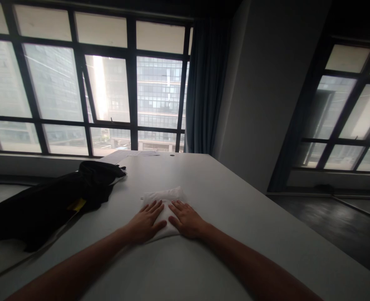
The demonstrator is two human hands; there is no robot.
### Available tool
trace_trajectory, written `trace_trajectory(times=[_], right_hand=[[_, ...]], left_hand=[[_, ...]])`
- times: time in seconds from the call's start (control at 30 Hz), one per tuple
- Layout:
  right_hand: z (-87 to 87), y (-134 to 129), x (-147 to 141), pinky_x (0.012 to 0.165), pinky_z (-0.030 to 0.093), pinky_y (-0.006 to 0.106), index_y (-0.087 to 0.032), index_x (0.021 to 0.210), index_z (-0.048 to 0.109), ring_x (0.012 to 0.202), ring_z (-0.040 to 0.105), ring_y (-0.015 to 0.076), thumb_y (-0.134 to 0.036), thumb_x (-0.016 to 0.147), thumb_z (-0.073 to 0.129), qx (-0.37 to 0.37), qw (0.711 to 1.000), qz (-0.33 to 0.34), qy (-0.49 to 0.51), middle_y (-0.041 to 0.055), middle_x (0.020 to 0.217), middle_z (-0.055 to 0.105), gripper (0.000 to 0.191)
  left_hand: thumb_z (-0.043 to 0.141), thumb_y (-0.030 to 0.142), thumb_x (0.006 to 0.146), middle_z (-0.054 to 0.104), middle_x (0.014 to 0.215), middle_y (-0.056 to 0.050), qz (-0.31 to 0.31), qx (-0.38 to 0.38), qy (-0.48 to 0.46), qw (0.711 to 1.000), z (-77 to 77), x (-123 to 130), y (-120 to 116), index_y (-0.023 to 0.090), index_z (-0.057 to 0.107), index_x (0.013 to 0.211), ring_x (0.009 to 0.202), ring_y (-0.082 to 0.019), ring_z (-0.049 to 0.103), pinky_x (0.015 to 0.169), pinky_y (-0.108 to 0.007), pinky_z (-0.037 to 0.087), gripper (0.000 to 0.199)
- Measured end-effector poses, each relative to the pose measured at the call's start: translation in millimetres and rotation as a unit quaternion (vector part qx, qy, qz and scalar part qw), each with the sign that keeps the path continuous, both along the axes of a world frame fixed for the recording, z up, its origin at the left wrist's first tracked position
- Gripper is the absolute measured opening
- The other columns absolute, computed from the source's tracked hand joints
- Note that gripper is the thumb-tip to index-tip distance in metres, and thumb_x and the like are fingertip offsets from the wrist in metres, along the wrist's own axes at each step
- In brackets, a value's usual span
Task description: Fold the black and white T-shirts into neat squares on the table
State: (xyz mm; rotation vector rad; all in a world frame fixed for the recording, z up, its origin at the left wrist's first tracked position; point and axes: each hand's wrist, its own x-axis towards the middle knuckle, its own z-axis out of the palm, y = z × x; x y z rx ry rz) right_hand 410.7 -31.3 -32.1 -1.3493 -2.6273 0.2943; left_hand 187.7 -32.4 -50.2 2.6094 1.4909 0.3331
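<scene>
A small white pillow-like cushion [163,195] lies flat on the white table [185,267] in front of me. My left hand [148,222] rests palm down on its left side, fingers stretched out and pointing away from me. On the right side, my right hand [186,219] lies in the same way with its fingers spread. Both thumbs point inward, with a gap between them where the white fabric shows. A small tag sticks out at the cushion's far left corner. The palms hide the cushion's left and right sides.
Black clothing [47,205] with a yellow patch lies in a heap over the table's left edge. Sheets of paper [122,155] lie at the far end, near a dark round spot [172,155]. Beyond stand windows, a blue curtain [204,88] and a pillar [250,104].
</scene>
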Motion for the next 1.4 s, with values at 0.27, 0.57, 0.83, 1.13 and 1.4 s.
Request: trace_trajectory(times=[0.27, 0.57, 0.83, 1.13, 1.4], right_hand=[[6.6, 14.4, 11.9, 0.122, 0.011, 0.046, -0.019, 0.154, 0.03, 0.15, 0.015, 0.0261, -0.06, 0.098, 0.023, -0.02, 0.999, 0.033, 0.0, 0.0072, 0.162, 0.021, 0.07], [-6.7, 83.0, 127.0, 0.12, 0.013, 0.051, -0.022, 0.155, 0.028, 0.149, 0.016, 0.0247, -0.058, 0.098, 0.021, -0.016, 0.97, -0.237, -0.055, 0.0055, 0.162, 0.021, 0.068], [-14.8, 101.0, 206.5, 0.113, 0.013, 0.065, -0.023, 0.153, 0.033, 0.147, 0.019, 0.0349, -0.056, 0.096, 0.019, 0.039, 0.866, -0.491, -0.091, 0.0116, 0.16, 0.026, 0.066], [-19.6, 99.0, 256.2, 0.107, 0.024, 0.07, -0.029, 0.148, 0.042, 0.142, 0.032, 0.0332, -0.034, 0.095, 0.027, 0.018, 0.879, -0.473, -0.054, 0.0062, 0.159, 0.031, 0.055], [-24.3, 95.8, 314.4, 0.093, 0.039, 0.068, -0.026, 0.118, 0.071, 0.11, 0.062, 0.043, -0.035, 0.08, 0.052, 0.069, 0.87, -0.487, 0.033, 0.0165, 0.125, 0.066, 0.045]], left_hand=[[0.021, 0.068, 0.094, 0.011, 0.163, -0.009, 0.076, -0.032, 0.01, 0.997, 12.8, -10.9, 5.4, 0.017, 0.024, 0.155, 0.151, -0.024, 0.007, 0.121, -0.048, 0.007, 0.08], [0.016, 0.059, 0.096, 0.014, 0.162, -0.011, 0.121, -0.085, 0.049, 0.988, 14.8, -32.7, 5.0, 0.012, 0.026, 0.155, 0.151, -0.026, 0.008, 0.12, -0.051, 0.011, 0.075], [0.02, 0.059, 0.096, 0.018, 0.162, -0.012, 0.114, -0.071, 0.058, 0.989, 14.6, -30.6, 4.5, 0.011, 0.029, 0.154, 0.15, -0.027, 0.011, 0.119, -0.051, 0.014, 0.076], [0.019, 0.06, 0.096, 0.016, 0.162, -0.011, 0.108, -0.077, 0.065, 0.989, 19.9, -32.2, 2.3, 0.011, 0.026, 0.154, 0.151, -0.027, 0.01, 0.12, -0.05, 0.014, 0.076], [0.026, 0.058, 0.096, 0.024, 0.16, -0.012, 0.097, -0.059, 0.034, 0.993, 14.9, -36.3, 4.3, 0.015, 0.036, 0.151, 0.149, -0.029, 0.018, 0.118, -0.051, 0.019, 0.071]])
